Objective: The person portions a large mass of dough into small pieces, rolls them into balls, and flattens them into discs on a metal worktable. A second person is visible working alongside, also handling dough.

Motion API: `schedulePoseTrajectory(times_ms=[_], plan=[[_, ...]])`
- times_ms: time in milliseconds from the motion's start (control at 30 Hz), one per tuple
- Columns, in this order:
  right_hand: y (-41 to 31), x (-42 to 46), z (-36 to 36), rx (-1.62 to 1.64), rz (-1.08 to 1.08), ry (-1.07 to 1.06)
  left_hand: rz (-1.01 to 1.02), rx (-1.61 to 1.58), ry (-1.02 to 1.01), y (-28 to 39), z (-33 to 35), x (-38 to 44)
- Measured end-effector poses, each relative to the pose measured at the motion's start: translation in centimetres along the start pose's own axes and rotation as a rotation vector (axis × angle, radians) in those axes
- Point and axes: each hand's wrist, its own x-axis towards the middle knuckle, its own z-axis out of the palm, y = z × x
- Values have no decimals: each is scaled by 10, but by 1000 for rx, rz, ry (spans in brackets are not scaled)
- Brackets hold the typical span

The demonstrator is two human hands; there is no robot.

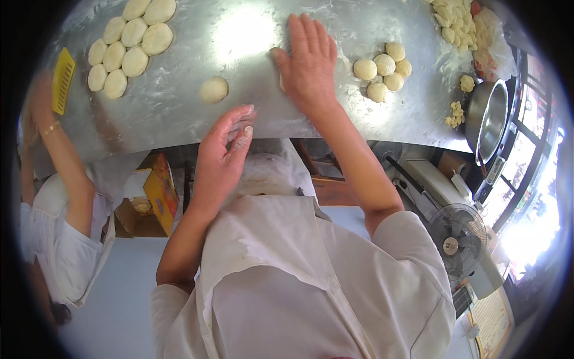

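Note:
My right hand (310, 65) lies palm down over the floured metal tabletop (179, 114), fingers stretched forward and thumb out to the left. A pale sliver, apparently dough (281, 84), peeks out beside its palm; the rest is covered. Half curled, my left hand (226, 146) hangs at the near edge with a gap between thumb and fingers and nothing visible in it. Flour whitens its fingertips. Just beyond it sits a single round dough ball (214, 89). To the right of my right hand, several dough balls (385, 65) rest in a loose cluster.
Flattened dough rounds (133, 32) lie in rows at the left, near a yellow slotted scraper (63, 80) and a co-worker's hand (42, 96). At the right are dough pieces (455, 22), a plastic bag (493, 45), dough scraps (455, 115) and a steel bowl (486, 121). A fan (457, 242) stands below.

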Motion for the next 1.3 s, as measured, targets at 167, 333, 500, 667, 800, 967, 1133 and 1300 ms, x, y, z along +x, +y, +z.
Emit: schedulePoseTrajectory(times_ms=[167,333,500,667,800,967,1133,1300], plan=[[11,1,5,20,-51,-31,5,-5,-28,1,-9,-6],[25,-6,-45,187,83,-70,2,-46,-46,11,-26,-5],[1,-27,-37,415,328,-189,65,-116,-55,-7,-33,9],[-52,4,-39,917,520,-247,145,-159,62,1,-46,18],[-115,33,-13,988,346,-510,47,-404,151,14,-72,29],[-161,45,27,822,6,-448,-65,-683,330,-24,-126,32],[-174,38,42,833,346,-597,-16,-904,573,-39,-139,40],[-179,26,65,780,361,-581,-79,-741,554,-14,-135,41]])
